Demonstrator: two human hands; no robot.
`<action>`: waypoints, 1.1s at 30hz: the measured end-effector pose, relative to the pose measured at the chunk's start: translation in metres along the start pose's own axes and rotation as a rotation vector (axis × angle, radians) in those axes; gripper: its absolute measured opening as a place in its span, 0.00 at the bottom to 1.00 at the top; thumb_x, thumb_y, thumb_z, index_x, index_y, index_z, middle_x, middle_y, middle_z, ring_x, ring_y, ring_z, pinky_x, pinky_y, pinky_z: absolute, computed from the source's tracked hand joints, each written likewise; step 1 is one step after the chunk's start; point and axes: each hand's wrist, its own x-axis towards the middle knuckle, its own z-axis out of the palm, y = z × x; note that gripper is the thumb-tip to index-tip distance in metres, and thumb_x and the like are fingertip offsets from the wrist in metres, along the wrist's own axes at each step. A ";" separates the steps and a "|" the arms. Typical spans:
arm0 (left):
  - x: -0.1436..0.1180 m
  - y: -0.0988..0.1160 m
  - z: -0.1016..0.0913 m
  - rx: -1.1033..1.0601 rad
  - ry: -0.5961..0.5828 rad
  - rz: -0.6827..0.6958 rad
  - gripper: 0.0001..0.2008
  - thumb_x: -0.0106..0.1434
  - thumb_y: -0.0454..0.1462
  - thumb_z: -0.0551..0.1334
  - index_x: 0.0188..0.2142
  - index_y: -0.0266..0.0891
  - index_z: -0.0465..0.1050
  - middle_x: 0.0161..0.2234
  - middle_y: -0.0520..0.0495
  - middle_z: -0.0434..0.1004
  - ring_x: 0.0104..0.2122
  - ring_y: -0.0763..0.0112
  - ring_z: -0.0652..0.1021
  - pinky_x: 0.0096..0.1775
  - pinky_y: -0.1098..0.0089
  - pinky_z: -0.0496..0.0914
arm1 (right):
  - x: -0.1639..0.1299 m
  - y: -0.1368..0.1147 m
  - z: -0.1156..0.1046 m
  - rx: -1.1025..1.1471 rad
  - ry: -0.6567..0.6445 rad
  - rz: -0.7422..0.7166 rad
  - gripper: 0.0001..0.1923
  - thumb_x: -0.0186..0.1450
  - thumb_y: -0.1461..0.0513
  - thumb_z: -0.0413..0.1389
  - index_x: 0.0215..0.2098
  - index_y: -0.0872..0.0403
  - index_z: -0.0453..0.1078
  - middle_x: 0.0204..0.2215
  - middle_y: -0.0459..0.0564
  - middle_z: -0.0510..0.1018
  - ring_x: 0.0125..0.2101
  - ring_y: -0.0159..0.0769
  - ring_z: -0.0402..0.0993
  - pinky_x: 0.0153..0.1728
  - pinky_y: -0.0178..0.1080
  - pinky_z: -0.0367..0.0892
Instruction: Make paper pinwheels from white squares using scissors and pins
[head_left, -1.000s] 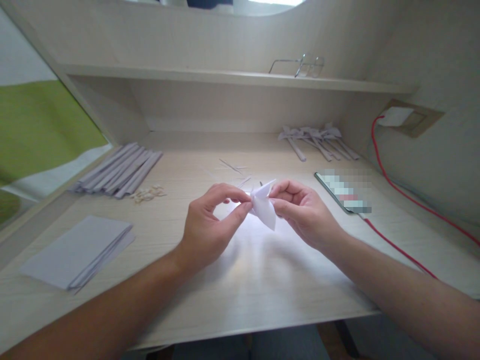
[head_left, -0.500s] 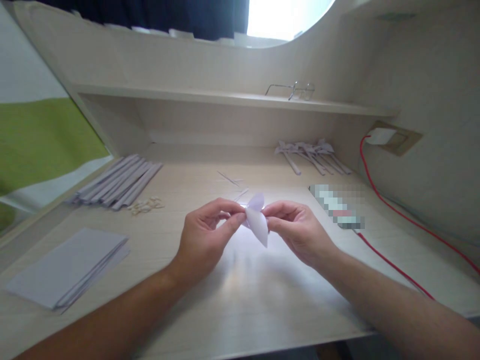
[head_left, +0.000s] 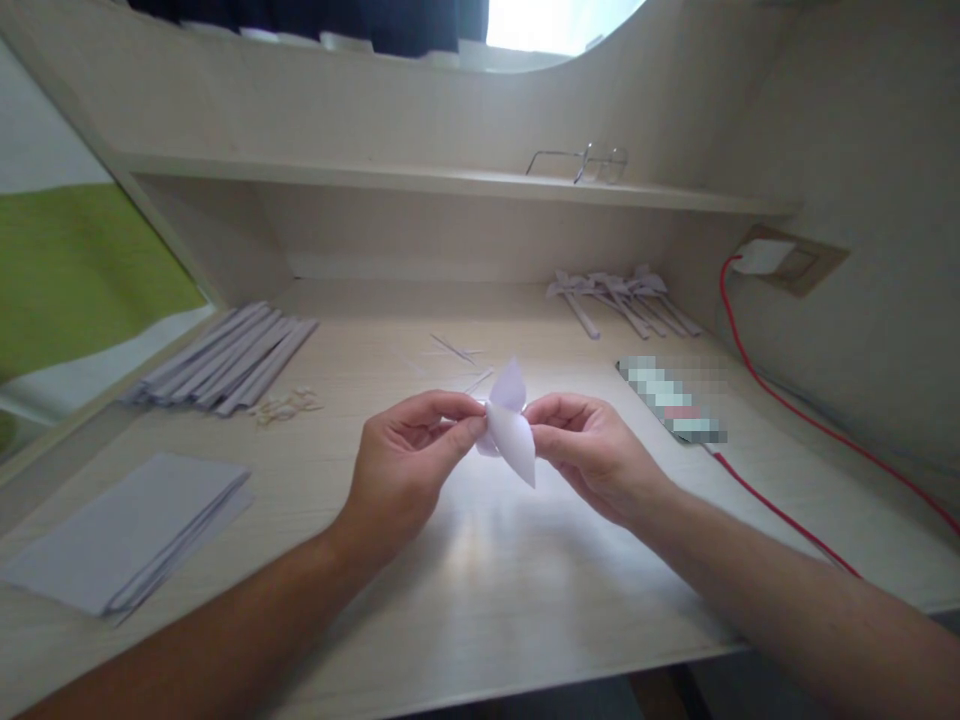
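A small white paper pinwheel (head_left: 511, 436) with curled blades is held in the air above the middle of the desk. My left hand (head_left: 412, 450) pinches its left side between thumb and forefinger. From the other side my right hand (head_left: 596, 450) is closed on it, thumb and fingertips at the blade edges. The paper hides part of the right fingertips. Just behind the pinwheel lie several thin pointed sticks, like toothpicks (head_left: 454, 348), on the desk.
Rolled paper tubes (head_left: 225, 360) lie at left, beside small pale rubber bands (head_left: 289, 405) and stacked paper sheets (head_left: 135, 530). Several pinwheels on paper sticks (head_left: 619, 295) rest back right. A phone (head_left: 671, 400) trails a red cable (head_left: 780, 515). Glasses (head_left: 581, 160) sit on the shelf (head_left: 375, 178).
The camera view has tilted slightly downward. Both hands keep their grip on the pinwheel, whose upper blade now stands taller and shows more openly between them.
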 end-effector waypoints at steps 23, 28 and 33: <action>-0.001 0.004 -0.001 0.003 -0.059 -0.005 0.02 0.59 0.33 0.73 0.33 0.42 0.85 0.33 0.50 0.84 0.34 0.72 0.80 0.38 0.74 0.74 | -0.011 -0.005 0.008 -0.588 -0.022 -0.275 0.12 0.70 0.57 0.58 0.32 0.55 0.79 0.29 0.47 0.78 0.31 0.35 0.70 0.34 0.37 0.64; -0.002 0.004 -0.001 0.018 -0.069 0.023 0.03 0.59 0.33 0.73 0.33 0.43 0.84 0.33 0.51 0.83 0.34 0.72 0.80 0.38 0.74 0.73 | -0.012 -0.007 0.006 -0.601 -0.028 -0.336 0.11 0.71 0.57 0.59 0.33 0.54 0.78 0.30 0.47 0.78 0.31 0.34 0.71 0.34 0.37 0.64; -0.002 0.004 -0.002 0.036 -0.074 0.047 0.03 0.60 0.35 0.73 0.34 0.43 0.84 0.33 0.50 0.81 0.34 0.70 0.78 0.38 0.71 0.72 | -0.012 -0.007 0.005 -0.521 -0.058 -0.255 0.10 0.70 0.56 0.59 0.35 0.53 0.79 0.31 0.48 0.78 0.32 0.35 0.71 0.34 0.37 0.64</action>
